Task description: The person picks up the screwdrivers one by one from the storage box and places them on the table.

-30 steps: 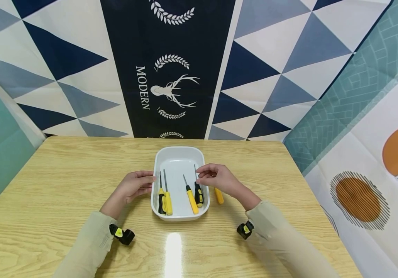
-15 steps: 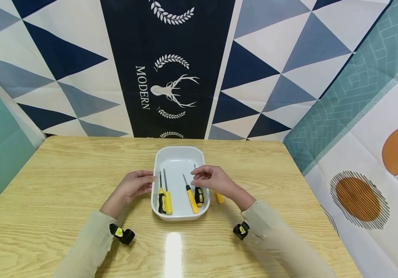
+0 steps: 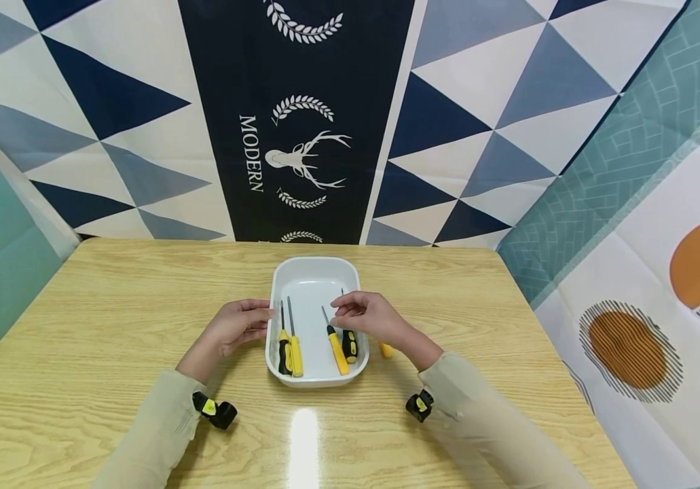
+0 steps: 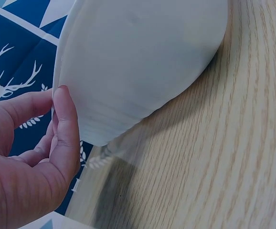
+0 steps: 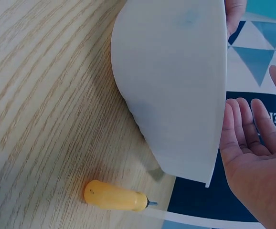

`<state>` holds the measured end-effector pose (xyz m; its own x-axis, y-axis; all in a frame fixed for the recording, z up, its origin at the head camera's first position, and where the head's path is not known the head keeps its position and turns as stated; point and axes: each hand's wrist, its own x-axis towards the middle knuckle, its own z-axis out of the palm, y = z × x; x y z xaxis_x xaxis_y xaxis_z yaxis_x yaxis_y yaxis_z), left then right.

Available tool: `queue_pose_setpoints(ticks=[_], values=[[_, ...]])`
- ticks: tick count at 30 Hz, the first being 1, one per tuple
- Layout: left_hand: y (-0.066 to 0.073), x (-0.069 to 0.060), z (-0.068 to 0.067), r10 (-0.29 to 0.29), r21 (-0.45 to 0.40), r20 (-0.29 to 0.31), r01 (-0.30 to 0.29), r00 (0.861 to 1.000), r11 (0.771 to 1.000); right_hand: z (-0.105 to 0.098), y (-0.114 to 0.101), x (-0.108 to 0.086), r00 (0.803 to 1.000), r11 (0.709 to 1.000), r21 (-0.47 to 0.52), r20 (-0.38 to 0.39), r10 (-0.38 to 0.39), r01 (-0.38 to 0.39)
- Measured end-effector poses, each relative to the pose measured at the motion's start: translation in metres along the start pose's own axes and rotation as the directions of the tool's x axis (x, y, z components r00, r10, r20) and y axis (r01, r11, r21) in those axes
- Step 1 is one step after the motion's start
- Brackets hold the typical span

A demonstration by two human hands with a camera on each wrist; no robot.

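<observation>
A white tray [image 3: 316,272] holds two screwdrivers along its left side, one black and yellow [image 3: 284,354], one yellow [image 3: 296,358]. On the right side lie a yellow-handled screwdriver [image 3: 339,354] with a black collar and a black-and-yellow screwdriver [image 3: 350,348], whose shaft is partly covered by my right hand. My left hand [image 3: 241,324] pinches the tray's left rim between thumb and fingers. Above the tray's right side, my right hand [image 3: 377,318] hovers with loosely bent fingers, thumb apart, holding nothing. Outside the right wall, another yellow-handled screwdriver [image 5: 114,194] lies on the table, mostly hidden in the head view.
The wooden table [image 3: 142,299] extends around the tray. Behind it hangs a patterned cloth [image 3: 295,136] with triangles and a deer head. More printed cloth [image 3: 631,339] stands to the right. Each sleeve carries a small black camera [image 3: 215,411].
My right hand has shifted left, farther over the tray, covering more of the screwdriver lying outside. The left hand, the tray and the screwdrivers stay in place.
</observation>
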<state>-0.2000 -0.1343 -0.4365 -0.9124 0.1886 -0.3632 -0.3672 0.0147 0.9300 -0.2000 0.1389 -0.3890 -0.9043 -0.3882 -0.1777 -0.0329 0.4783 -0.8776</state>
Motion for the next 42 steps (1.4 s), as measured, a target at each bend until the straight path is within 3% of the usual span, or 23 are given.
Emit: queue_pose_setpoints(ticks=[29,42], values=[[-0.001,0.001,-0.001,0.015,-0.009,0.024,-0.014,1.000,1.000,0.023,-0.006,0.007,0.999,0.998,-0.061,-0.022,0.033,-0.034],[0.000,0.002,0.001,-0.004,-0.013,0.005,0.004,1.000,1.000,0.028,-0.007,0.010,0.998,0.997,-0.057,0.004,0.055,-0.055]])
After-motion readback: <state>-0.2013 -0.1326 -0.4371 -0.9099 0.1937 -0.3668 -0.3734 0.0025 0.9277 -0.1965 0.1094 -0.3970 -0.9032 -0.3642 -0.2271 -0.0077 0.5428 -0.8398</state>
